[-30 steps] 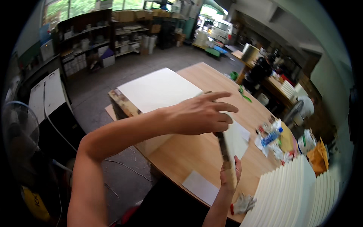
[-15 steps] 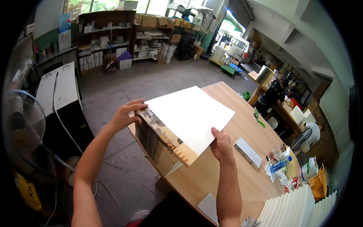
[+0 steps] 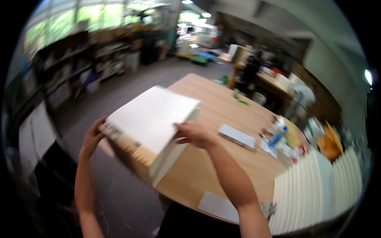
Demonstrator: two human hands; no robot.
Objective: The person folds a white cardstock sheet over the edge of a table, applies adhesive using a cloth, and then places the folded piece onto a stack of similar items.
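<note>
A thick stack of sheets [image 3: 152, 115] with a plain white top and a printed brown and cream border sits at the table's left edge. My left hand [image 3: 93, 137] is wrapped round its left corner. The fingers of my right hand [image 3: 194, 135] are bent over the stack's right edge, one tip on top and others against the side. The right hand is blurred, and how many sheets it grips is hidden. White page edges show below it, slightly fanned at the near corner.
On the wooden table [image 3: 222, 101] lie a grey-white block [image 3: 237, 137], a pale sheet [image 3: 218, 206] and green-handled scissors [image 3: 240, 99]. A blue bottle [image 3: 277, 137] stands amid clutter. Ridged white stacks [image 3: 301, 194] fill the near right. A person [image 3: 303, 97] is at a farther table.
My view has swung to the right, so the stack now appears farther left. My right hand has turned and its fingers now bend over the stack's right edge. The left hand keeps its corner hold.
</note>
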